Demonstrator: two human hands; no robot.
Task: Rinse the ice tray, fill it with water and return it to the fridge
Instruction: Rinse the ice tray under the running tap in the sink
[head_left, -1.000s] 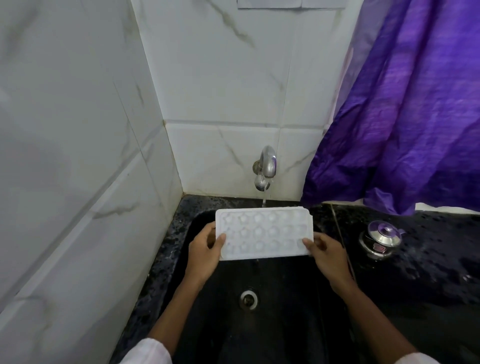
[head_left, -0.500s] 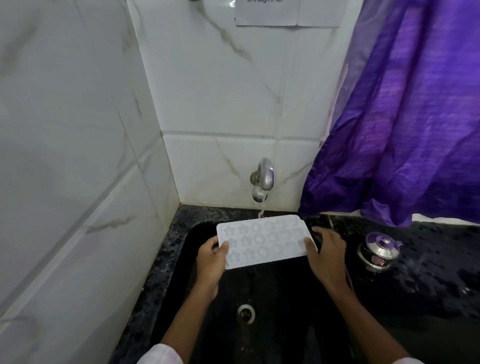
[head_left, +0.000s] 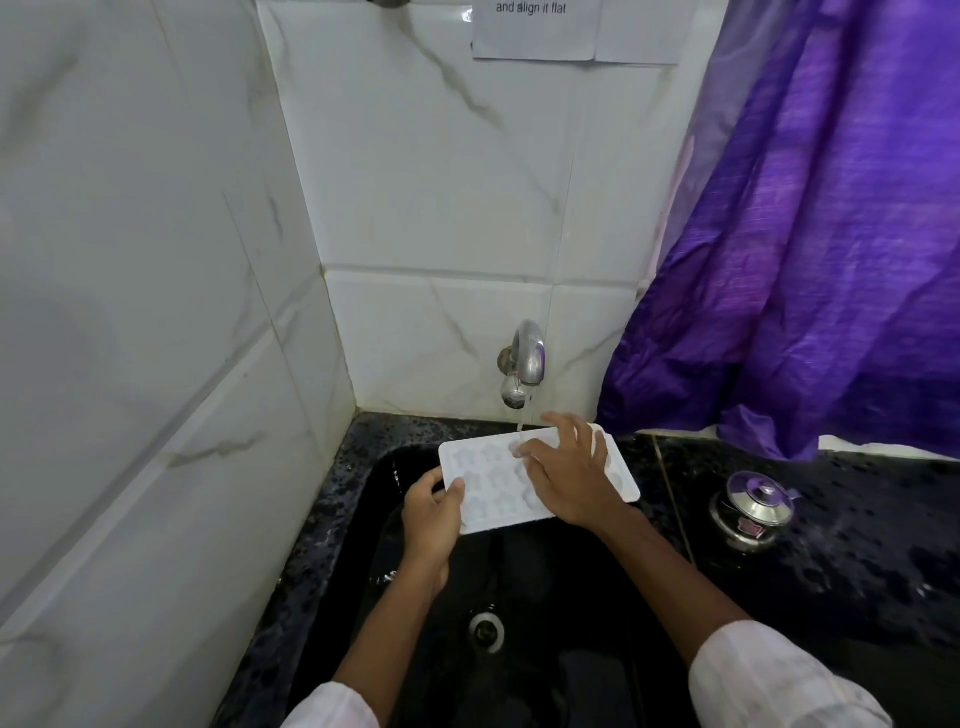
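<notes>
Left hand (head_left: 431, 512) grips ice tray (head_left: 485, 486); right hand (head_left: 569, 470) apparently rubs it.

Both forearms are bare. White sleeves (head_left: 779, 675) end below the elbows. The cloth carries a faint pale pattern.

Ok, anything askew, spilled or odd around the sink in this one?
Nothing stands out. The ice tray sits under the running tap, over the black sink; left hand holds its edge, right hand lies spread on top. The small steel pot stands upright on the counter.
</notes>
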